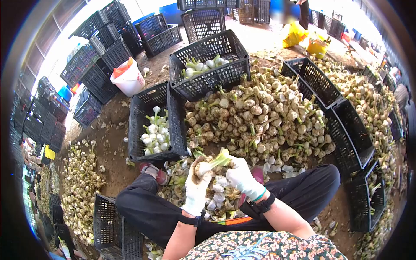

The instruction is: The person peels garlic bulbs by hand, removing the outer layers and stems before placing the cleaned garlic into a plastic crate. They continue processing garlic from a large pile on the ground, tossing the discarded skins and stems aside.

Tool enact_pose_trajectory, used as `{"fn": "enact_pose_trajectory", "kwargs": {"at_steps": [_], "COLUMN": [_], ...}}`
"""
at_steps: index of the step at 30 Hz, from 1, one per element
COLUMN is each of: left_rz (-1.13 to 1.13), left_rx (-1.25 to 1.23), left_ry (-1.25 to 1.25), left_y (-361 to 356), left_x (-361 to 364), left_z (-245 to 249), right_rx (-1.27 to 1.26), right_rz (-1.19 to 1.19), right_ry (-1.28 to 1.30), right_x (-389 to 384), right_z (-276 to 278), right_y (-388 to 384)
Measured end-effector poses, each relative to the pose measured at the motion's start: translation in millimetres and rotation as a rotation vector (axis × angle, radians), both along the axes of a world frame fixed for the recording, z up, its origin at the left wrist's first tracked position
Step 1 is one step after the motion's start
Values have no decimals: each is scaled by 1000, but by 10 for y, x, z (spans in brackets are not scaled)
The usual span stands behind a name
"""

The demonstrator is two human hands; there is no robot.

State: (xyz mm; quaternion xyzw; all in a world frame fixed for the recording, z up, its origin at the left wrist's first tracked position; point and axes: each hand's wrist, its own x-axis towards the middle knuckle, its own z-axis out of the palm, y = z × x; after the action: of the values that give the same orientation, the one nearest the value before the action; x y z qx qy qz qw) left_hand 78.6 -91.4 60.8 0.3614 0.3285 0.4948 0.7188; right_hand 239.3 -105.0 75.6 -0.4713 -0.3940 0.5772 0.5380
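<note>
A garlic bulb point(202, 169) with a thick green stem point(220, 160) is held between my two gloved hands, above my lap. My left hand point(197, 185), in a white glove with soiled fingers, is closed around the bulb. At the stem's upper end, my right hand point(241, 174) has its fingers closed on the stem; its fingertips are partly hidden. Just beyond my hands lies a big heap of unpeeled garlic point(255, 115). Peeled white garlic bulbs point(156, 136) lie in a black crate point(178, 125) to the front left.
Another black crate point(212, 84) holds more white bulbs point(203, 66). Loose skins point(216, 201) cover the ground between my legs. Black crates point(353, 130) line the right side. A white bucket point(128, 80) stands front left, and more garlic point(82, 190) is piled at left.
</note>
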Motion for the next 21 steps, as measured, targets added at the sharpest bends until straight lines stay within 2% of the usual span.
{"fn": "enact_pose_trajectory", "kwargs": {"at_steps": [2, 5, 6, 7, 8, 9, 10, 11, 13, 14, 15, 17, 18, 19, 21], "left_rz": [25, -10, -210, -211, -30, 151, 122, 121, -13, -35, -86, -172, -164, -153, -140], "left_rx": [-83, -143, -105, -105, 36, 175, 488, 487, 108, 123, 30, 85, 86, 77, 77], "left_ry": [-51, -13, 197, 198, 192, 185, 623, 624, 240, 229, -3, -120, -114, -160, -204], "left_y": [-12, 69, 115, 134, 139, 136, 60, 49, 38, 73, 51, 49, 17, -24, -23], "left_x": [-15, -45, -264, -209, -108, -32, -76, -100, -160, -190, -205, -306, -371, -433, -517], "left_z": [121, 119, 95, 4, -121, -99, 14, 13, 9, -15, 125, 139, 148, 157, 225], "right_rx": [1, -22, -63, -105, -107, -11, 85, 83, -241, -59, -62, -378, -408, -261, -243], "right_rz": [41, 121, 109, 96, 95, 65, 35, 35, 121, 103, 108, -322, -278, -378, -431], "right_ry": [-6, 64, 36, 9, 10, -105, -220, -218, 327, 241, 239, 1006, 1351, 1119, 646], "right_x": [53, 72, 59, 48, 33, 3, -17, -9, 6, -16, -32, -76, 138, 261, 373], "right_z": [-175, -30, -74, -122, -175, -187, -197, -200, -23, -239, -291, -386, -928, -1054, -772], "right_y": [43, 0, 0, -1, -2, 3, 5, -11, -35, -10, 34, 184, 317, 341, 352]}}
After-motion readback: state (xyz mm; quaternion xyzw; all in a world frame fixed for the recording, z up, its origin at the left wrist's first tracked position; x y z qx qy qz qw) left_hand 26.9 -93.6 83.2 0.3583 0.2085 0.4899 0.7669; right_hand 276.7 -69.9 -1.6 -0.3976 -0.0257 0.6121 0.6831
